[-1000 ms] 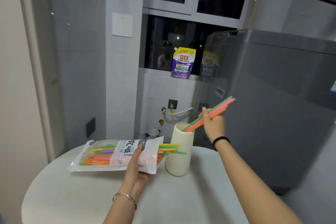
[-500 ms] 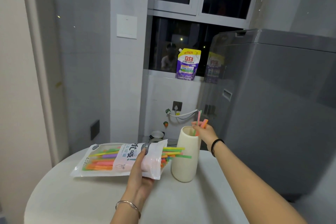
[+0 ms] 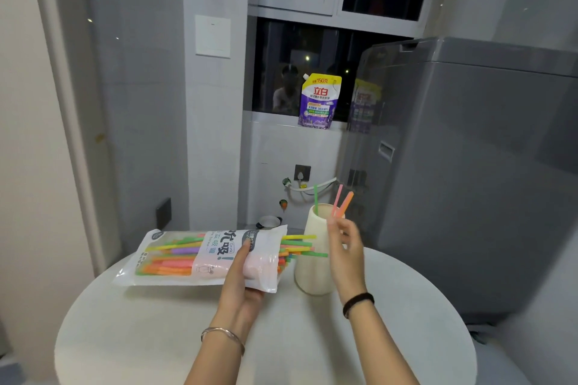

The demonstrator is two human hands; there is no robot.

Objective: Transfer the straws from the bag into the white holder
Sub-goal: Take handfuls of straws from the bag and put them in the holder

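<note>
Head view: I've got left hand (image 3: pixel 240 278) clamped on the bag (image 3: pixel 200 256), lower centre; right hand (image 3: pixel 345 247) just right of it, fingers apart, holding nothing.
Straws: three upright in white holder (image 3: pixel 312 262), centre frame; most in the bag, ends poking out its open end.
Risk: I judge a careless reach knocks the holder over.
Risk 2: tilted bag spills straws onto table (image 3: pixel 156 337).
Unclear: right fingers blurred; holder interior hidden.

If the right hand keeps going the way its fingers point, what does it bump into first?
Probably the holder: the right hand points up and left at its rim, beside the straws in it. Depth is unclear.
</note>
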